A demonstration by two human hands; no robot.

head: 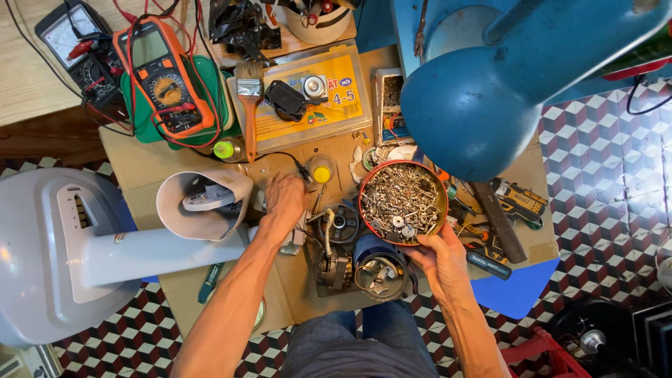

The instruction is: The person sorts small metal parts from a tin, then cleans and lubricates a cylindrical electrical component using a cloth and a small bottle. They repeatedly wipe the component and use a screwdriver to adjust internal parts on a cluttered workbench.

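right grip [437,260] at tin's [364,183] rim

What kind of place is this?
Likely a small home repair workshop: an orange multimeter, a red tin of screws held by the right hand, and an opened grey fan.

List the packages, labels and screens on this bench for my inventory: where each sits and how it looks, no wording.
Orange multimeter: top left, on a green lid, grey screen, red leads.
Black meter: far top left, white dial face.
Clear plastic box: top centre, flat, yellow label inside.
Small carton: right of the box, open, yellow and blue.
Red tin: centre, round, full of screws, right hand at its rim.
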